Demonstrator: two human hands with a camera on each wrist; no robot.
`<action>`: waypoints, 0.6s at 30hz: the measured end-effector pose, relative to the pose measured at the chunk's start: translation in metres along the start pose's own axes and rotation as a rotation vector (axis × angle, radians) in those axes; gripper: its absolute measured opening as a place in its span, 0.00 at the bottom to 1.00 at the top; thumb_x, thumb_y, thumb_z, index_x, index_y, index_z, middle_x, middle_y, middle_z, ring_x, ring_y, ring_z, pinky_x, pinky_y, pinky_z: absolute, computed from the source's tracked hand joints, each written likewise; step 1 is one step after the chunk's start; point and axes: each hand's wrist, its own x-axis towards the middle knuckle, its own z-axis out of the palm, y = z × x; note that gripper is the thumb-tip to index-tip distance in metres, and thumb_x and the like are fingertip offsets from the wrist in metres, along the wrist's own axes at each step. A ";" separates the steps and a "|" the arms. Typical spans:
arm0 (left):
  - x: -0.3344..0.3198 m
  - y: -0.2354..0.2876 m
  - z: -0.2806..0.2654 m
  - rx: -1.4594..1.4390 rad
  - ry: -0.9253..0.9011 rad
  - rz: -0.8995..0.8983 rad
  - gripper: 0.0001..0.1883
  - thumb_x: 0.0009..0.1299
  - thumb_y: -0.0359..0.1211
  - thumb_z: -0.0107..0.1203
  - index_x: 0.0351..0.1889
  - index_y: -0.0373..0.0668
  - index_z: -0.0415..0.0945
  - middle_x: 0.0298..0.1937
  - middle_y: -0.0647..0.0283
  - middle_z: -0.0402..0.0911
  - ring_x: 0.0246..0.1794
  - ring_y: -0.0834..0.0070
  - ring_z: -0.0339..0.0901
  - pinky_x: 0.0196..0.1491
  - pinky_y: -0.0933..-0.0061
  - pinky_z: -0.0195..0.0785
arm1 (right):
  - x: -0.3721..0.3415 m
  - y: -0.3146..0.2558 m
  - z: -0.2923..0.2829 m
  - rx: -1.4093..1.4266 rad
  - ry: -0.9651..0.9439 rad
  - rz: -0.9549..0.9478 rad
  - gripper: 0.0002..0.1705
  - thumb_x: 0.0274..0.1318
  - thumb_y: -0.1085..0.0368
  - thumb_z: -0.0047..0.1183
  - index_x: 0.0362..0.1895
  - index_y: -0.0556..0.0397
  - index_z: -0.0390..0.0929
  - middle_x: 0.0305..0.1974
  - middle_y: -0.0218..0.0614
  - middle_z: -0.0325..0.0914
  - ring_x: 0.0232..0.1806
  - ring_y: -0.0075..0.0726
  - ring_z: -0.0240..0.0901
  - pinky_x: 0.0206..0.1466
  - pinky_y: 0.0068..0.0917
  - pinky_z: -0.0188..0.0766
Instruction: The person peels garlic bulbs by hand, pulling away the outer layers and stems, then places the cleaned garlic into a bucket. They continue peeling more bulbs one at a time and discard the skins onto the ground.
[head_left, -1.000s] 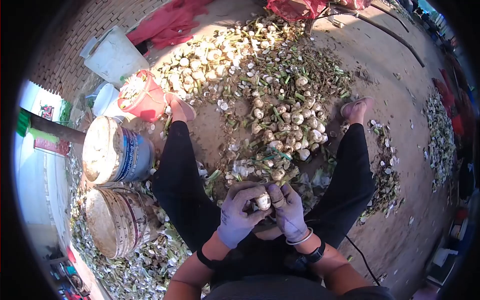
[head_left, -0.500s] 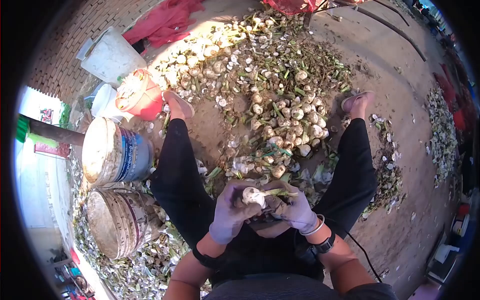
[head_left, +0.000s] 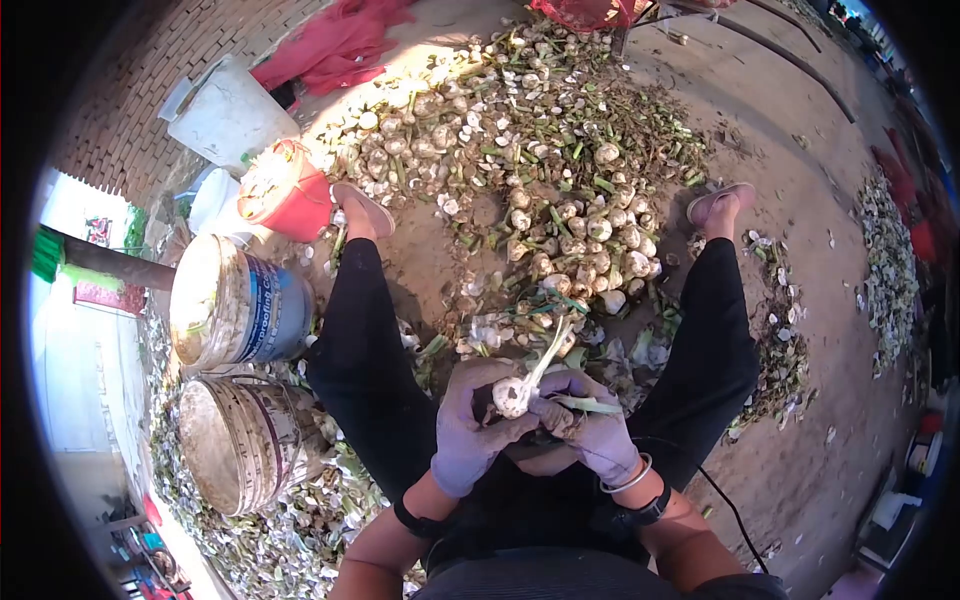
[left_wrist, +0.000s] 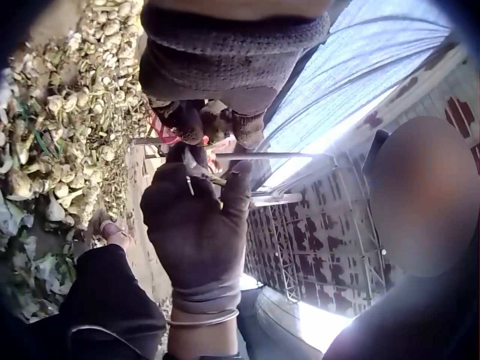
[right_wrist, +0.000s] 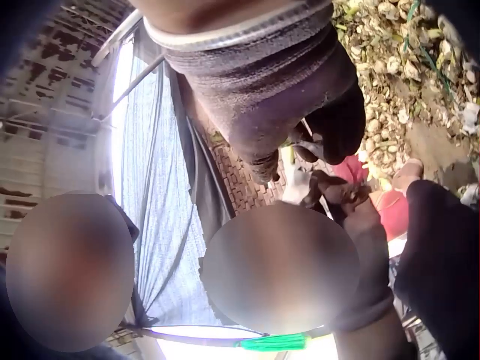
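In the head view a garlic bulb with its stem pointing up and away sits between two gloved hands. My left hand holds the bulb with curled fingers. Beside it my right hand pinches a green leaf strip near the base of the stem. The left wrist view shows the right hand with thumb and fingers around a thin strip, close to the left hand. Part of the pale bulb shows between the hands in the right wrist view.
A heap of garlic bulbs lies on the ground between the feet. On the left stand a blue-labelled bucket, a dirty white bucket, a red bucket and a white container. Peelings cover the ground beside the legs.
The bulb has turned, so its stem, which pointed right half a second ago, points up and away. A green strip now stands apart from the stem at the right hand.
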 end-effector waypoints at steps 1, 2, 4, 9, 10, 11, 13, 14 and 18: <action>-0.004 -0.004 -0.002 0.097 0.010 0.018 0.31 0.57 0.33 0.71 0.57 0.37 0.70 0.51 0.60 0.74 0.50 0.70 0.75 0.53 0.70 0.69 | 0.000 0.004 -0.001 -0.037 0.014 0.020 0.15 0.60 0.65 0.60 0.49 0.57 0.75 0.42 0.31 0.77 0.43 0.23 0.72 0.49 0.24 0.70; -0.007 -0.005 -0.003 0.194 0.022 0.036 0.31 0.58 0.34 0.70 0.57 0.36 0.69 0.50 0.59 0.75 0.49 0.70 0.75 0.53 0.71 0.69 | 0.001 0.007 -0.001 -0.074 0.027 0.040 0.13 0.61 0.66 0.59 0.48 0.56 0.75 0.40 0.30 0.77 0.41 0.24 0.73 0.48 0.24 0.70; -0.003 0.009 -0.005 -0.235 -0.037 -0.193 0.31 0.61 0.36 0.68 0.59 0.36 0.68 0.48 0.59 0.75 0.46 0.71 0.75 0.50 0.72 0.68 | 0.001 0.001 0.005 0.039 -0.007 0.015 0.13 0.60 0.65 0.60 0.46 0.56 0.75 0.38 0.29 0.78 0.38 0.24 0.73 0.45 0.24 0.71; -0.003 -0.006 -0.012 -0.768 -0.197 -0.416 0.32 0.72 0.50 0.52 0.65 0.36 0.62 0.42 0.60 0.76 0.36 0.76 0.71 0.38 0.77 0.63 | 0.020 -0.001 -0.009 -0.557 0.006 -0.207 0.13 0.54 0.64 0.61 0.39 0.57 0.73 0.33 0.37 0.77 0.32 0.33 0.75 0.36 0.30 0.71; -0.003 -0.013 -0.012 -0.767 -0.194 -0.412 0.32 0.72 0.50 0.52 0.65 0.36 0.62 0.42 0.60 0.76 0.36 0.76 0.71 0.38 0.77 0.63 | 0.021 -0.003 -0.008 -0.557 0.001 -0.209 0.13 0.54 0.64 0.61 0.39 0.57 0.73 0.33 0.37 0.77 0.32 0.33 0.75 0.36 0.30 0.71; -0.005 -0.019 -0.010 -0.917 -0.152 -0.508 0.32 0.72 0.51 0.53 0.64 0.35 0.63 0.41 0.60 0.76 0.35 0.76 0.71 0.38 0.77 0.63 | 0.023 -0.004 -0.006 -0.697 0.051 -0.353 0.12 0.54 0.65 0.60 0.38 0.56 0.73 0.33 0.39 0.77 0.33 0.39 0.76 0.36 0.32 0.71; -0.011 -0.029 -0.011 -1.070 -0.099 -0.605 0.32 0.71 0.51 0.54 0.63 0.35 0.64 0.41 0.60 0.76 0.35 0.76 0.71 0.38 0.78 0.62 | 0.023 -0.002 -0.002 -0.846 0.115 -0.532 0.11 0.51 0.67 0.59 0.37 0.54 0.73 0.33 0.43 0.76 0.34 0.52 0.74 0.37 0.36 0.71; -0.016 -0.035 -0.013 -1.106 -0.171 -0.614 0.33 0.70 0.52 0.55 0.62 0.35 0.64 0.43 0.60 0.76 0.36 0.76 0.72 0.38 0.77 0.64 | 0.023 0.000 -0.003 -0.847 0.098 -0.534 0.11 0.51 0.67 0.59 0.37 0.54 0.73 0.33 0.43 0.76 0.34 0.52 0.74 0.37 0.36 0.71; -0.023 -0.035 -0.037 -1.016 -0.452 -0.555 0.38 0.63 0.55 0.62 0.59 0.34 0.66 0.54 0.53 0.75 0.51 0.66 0.76 0.53 0.70 0.71 | 0.054 0.030 -0.035 -1.070 0.354 -0.389 0.13 0.45 0.71 0.56 0.39 0.55 0.73 0.32 0.44 0.75 0.36 0.54 0.74 0.39 0.38 0.71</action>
